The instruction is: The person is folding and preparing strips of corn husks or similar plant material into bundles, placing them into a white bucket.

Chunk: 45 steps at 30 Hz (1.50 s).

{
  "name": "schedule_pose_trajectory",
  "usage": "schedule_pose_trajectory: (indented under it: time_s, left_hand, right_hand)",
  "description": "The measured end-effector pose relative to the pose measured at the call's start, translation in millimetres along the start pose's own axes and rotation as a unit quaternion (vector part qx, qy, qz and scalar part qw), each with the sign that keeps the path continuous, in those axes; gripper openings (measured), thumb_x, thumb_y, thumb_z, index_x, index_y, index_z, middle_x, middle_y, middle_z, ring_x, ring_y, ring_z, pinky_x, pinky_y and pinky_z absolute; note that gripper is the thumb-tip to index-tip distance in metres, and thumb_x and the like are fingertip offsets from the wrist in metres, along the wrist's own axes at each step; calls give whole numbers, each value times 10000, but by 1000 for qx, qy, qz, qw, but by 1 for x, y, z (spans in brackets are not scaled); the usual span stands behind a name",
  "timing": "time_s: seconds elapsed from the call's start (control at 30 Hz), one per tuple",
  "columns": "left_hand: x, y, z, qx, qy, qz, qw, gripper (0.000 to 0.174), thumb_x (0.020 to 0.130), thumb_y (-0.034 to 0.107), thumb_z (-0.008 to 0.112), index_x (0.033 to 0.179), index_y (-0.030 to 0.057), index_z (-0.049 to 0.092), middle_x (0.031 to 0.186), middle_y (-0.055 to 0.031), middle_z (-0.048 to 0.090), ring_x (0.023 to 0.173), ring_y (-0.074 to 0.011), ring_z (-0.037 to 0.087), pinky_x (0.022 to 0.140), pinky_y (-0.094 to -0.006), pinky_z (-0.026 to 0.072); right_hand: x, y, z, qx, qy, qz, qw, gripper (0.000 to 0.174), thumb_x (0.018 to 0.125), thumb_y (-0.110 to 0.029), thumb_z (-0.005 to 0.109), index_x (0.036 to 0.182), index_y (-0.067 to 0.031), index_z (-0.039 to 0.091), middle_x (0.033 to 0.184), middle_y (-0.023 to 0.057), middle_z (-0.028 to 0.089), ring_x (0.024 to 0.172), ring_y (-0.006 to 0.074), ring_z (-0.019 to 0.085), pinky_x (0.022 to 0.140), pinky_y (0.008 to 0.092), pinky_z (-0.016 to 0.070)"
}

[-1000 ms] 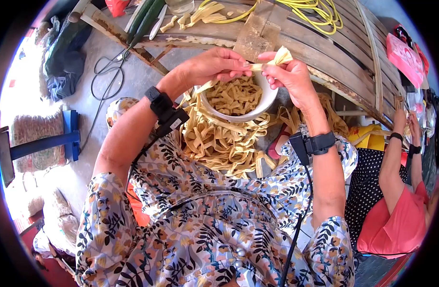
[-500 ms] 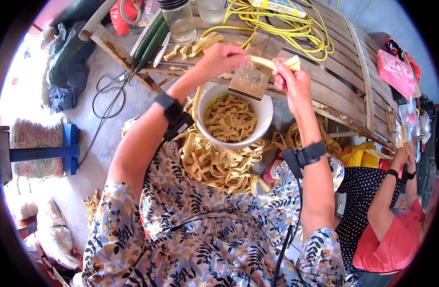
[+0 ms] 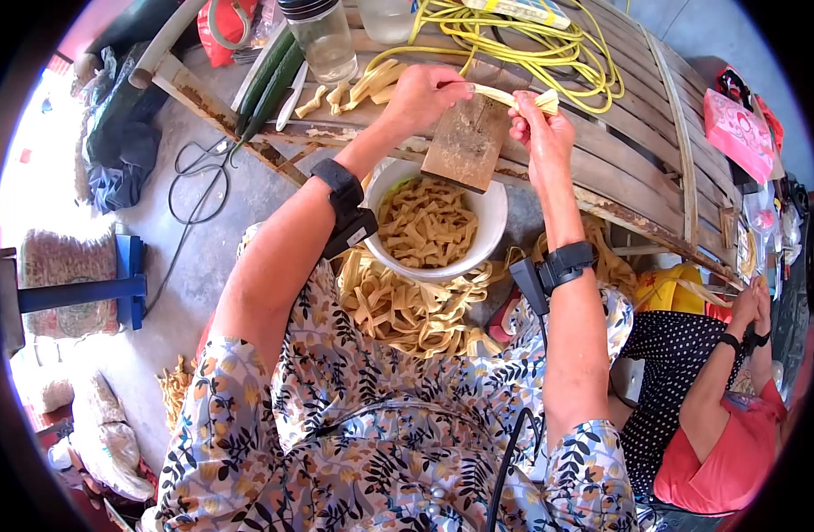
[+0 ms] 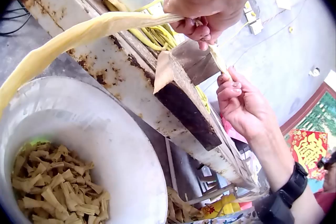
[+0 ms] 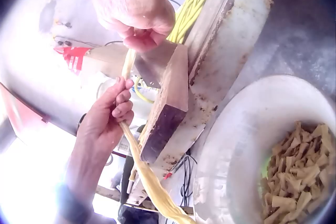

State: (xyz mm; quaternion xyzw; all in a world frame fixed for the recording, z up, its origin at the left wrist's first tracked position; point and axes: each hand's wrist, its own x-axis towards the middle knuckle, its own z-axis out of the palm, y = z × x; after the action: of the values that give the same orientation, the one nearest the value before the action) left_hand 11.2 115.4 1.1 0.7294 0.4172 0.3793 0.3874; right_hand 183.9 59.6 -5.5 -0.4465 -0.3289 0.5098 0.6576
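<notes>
A long, pale yellow, pliable strip (image 3: 498, 93) stretches between the two hands above the bench's near edge. My left hand (image 3: 422, 96) pinches it between thumb and fingers, and its tail (image 4: 68, 37) hangs from that hand past the bucket in the left wrist view. My right hand (image 3: 546, 137) grips the strip's other end, where a short folded tip sticks out by the thumb. Below the hands, a wooden block (image 3: 465, 151) juts over the bench edge. Under it stands a white bucket (image 3: 494, 222), partly filled with short yellowish folded pieces (image 3: 425, 226).
More loose strips (image 3: 407, 306) lie heaped below the bucket. On the slatted bench (image 3: 637, 151) are a coiled yellow cable (image 3: 549, 53), a glass jar (image 3: 323, 44), cucumbers (image 3: 270, 84) and several yellow pieces (image 3: 376, 82). Another person (image 3: 722, 426) sits at the right.
Both hands have moved forward from over the bucket to the bench edge and farther apart, with more strip between them. The wooden block and the bucket's contents show more fully.
</notes>
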Motion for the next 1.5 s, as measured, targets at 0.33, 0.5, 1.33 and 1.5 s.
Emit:
schedule_pose_trajectory:
  time_s: [0.33,0.5,1.33,1.5]
  left_hand:
    - [0,-21,10,88,56,10,995,149,754,176,603,765,36,655,580,-26,549,531,-93,466,504,-256,385]
    - [-22,0,-20,-133,-60,-94,985,234,867,206,504,920,20,636,647,30,503,586,-39,419,524,-186,345]
    - [-95,13,-22,-253,-294,-169,906,177,876,160,493,939,18,577,792,-31,611,628,-55,536,570,-163,422]
    - [-97,16,-15,-80,-201,-115,969,167,855,197,528,889,51,601,723,2,599,620,-37,521,542,-146,399]
  right_hand:
    - [7,29,-9,-157,49,-2,986,150,792,-101,594,888,12,573,655,32,552,480,61,454,419,197,381]
    - [-29,-12,-4,-198,5,18,980,168,794,-105,591,921,5,597,677,46,592,498,42,473,441,173,390]
    - [-74,-15,-23,-184,-168,-55,967,120,781,4,586,899,22,584,815,58,614,702,101,596,624,199,489]
    - [-76,-19,-23,-203,-202,28,958,135,776,6,586,911,16,583,831,53,613,726,97,588,668,215,483]
